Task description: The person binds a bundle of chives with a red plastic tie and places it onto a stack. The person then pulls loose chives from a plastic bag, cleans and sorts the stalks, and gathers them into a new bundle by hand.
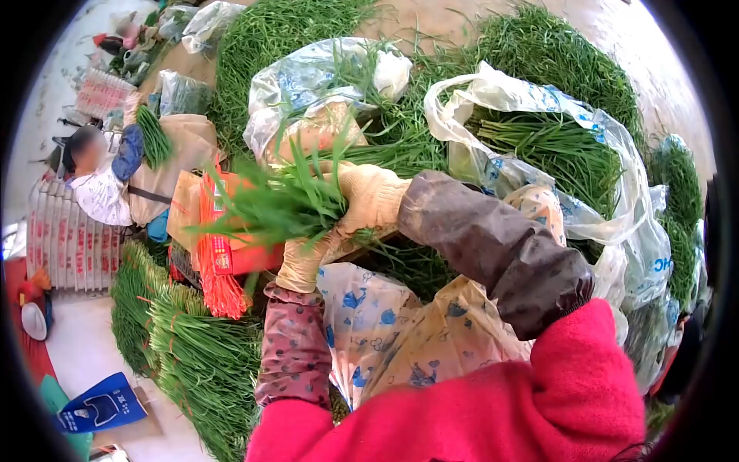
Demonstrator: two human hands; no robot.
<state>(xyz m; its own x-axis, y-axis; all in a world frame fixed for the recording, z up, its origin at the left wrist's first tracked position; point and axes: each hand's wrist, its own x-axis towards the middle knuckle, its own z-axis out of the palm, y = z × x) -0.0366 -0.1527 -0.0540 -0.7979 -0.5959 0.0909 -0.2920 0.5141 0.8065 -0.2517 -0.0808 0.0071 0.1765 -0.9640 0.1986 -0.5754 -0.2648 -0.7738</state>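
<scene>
A bunch of green chives is held up in front of me, its leaf ends blurred and pointing left. My right hand, in a cream knit glove, is closed round the bunch from the right. My left hand, gloved the same way, is closed on it from below; its fingers are partly hidden by the leaves. Just left of my hands hang orange-red ties beside a red packet. Beneath my forearms a patterned plastic sheet covers my lap.
Tied chive bundles are stacked at lower left. Clear plastic bags hold more chives on the right, with loose heaps behind. Another person at left holds a bunch, near stacked white printed boxes. A blue bag lies at lower left.
</scene>
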